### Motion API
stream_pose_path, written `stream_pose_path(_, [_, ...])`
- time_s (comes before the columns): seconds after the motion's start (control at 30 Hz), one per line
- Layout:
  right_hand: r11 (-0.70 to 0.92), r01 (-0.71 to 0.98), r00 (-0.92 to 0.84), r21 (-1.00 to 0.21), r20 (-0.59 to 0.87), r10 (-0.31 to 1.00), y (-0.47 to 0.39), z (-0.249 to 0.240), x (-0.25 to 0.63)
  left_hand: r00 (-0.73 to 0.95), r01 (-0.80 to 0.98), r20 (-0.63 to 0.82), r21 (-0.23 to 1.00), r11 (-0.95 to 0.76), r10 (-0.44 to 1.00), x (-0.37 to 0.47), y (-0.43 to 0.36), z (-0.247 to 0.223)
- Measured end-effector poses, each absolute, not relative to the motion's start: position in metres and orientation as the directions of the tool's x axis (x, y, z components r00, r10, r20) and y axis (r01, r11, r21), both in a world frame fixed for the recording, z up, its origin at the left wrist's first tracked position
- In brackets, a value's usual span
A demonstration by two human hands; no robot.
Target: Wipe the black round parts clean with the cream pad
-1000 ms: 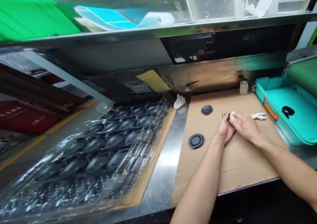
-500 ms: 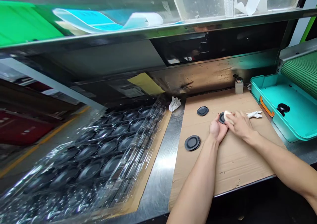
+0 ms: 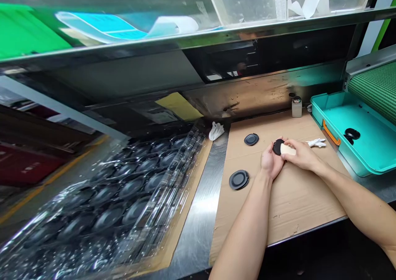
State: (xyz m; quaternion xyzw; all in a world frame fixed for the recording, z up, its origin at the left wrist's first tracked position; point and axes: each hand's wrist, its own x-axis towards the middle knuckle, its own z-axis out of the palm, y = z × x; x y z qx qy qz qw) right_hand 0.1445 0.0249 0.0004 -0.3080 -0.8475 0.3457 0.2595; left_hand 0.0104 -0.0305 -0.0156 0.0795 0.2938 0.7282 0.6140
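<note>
The half-curled left hand (image 3: 269, 162) holds a black disc (image 3: 277, 146); the right hand (image 3: 300, 154) pinches a cream pad (image 3: 287, 150), lengthwise toward it.

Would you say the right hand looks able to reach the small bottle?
Probably yes: only open cardboard seems to lie between the right hand and the small bottle, though that hand holds a pale pad.

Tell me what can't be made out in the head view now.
In the head view:
Black disc: right part covered by the cream pad in the right hand.
Cream pad: right end hidden by the same hand.
Teal tray: right end cut off by the picture edge.
White paper slip: print too small to read.
</note>
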Motion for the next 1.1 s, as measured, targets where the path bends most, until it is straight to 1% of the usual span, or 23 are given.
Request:
stream_pose_path(0.1, [0.584,0.272,-0.697,-0.765,0.262,0.668,0.024,0.007,0.145,-0.172,-0.848,-0.249,0.53,-0.015,0.953,0.014,-0.03,-0.017])
stream_pose_path(0.2, [0.598,0.218,-0.782,-0.771,0.228,0.58,0.026,0.011,0.148,-0.147,-0.848,-0.278,0.53,0.025,0.949,0.013,-0.03,-0.017])
stream_pose_path(0.27, [0.595,0.212,-0.8,-0.775,0.212,0.562,0.029,0.011,0.151,-0.156,-0.856,-0.285,0.517,0.015,0.946,0.01,-0.031,-0.017])
stream_pose_path(0.33, [0.595,0.224,-0.791,-0.772,0.212,0.574,0.032,0.01,0.152,-0.194,-0.869,-0.286,0.494,-0.029,0.938,0.005,-0.031,-0.015])
stream_pose_path(0.43, [0.625,0.24,-0.783,-0.743,0.232,0.577,0.034,0.007,0.153,-0.285,-0.893,-0.312,0.43,-0.133,0.906,-0.007,-0.033,-0.012])
stream_pose_path(0.5, [0.644,0.257,-0.79,-0.721,0.227,0.569,0.034,0.006,0.153,-0.322,-0.912,-0.348,0.365,-0.19,0.88,-0.016,-0.034,-0.01])
stream_pose_path(0.63, [0.661,0.29,-0.81,-0.692,0.189,0.554,0.033,0.008,0.154,-0.304,-0.948,-0.41,0.218,-0.231,0.86,-0.026,-0.036,-0.005])
stream_pose_path(0.73, [0.674,0.33,-0.824,-0.661,0.148,0.547,0.033,0.009,0.155,-0.259,-0.965,-0.429,0.155,-0.211,0.866,-0.025,-0.037,-0.003])
stream_pose_path(0.83, [0.691,0.352,-0.839,-0.631,0.115,0.532,0.033,0.008,0.155,-0.215,-0.975,-0.428,0.153,-0.164,0.878,-0.024,-0.038,-0.001])
stream_pose_path(0.93, [0.719,0.365,-0.844,-0.592,0.117,0.524,0.032,0.005,0.154,-0.196,-0.978,-0.432,0.156,-0.141,0.88,-0.023,-0.038,-0.002])
stream_pose_path(1.1, [0.725,0.383,-0.843,-0.573,0.104,0.528,0.031,0.004,0.153,-0.168,-0.981,-0.422,0.164,-0.107,0.891,-0.022,-0.038,-0.003])
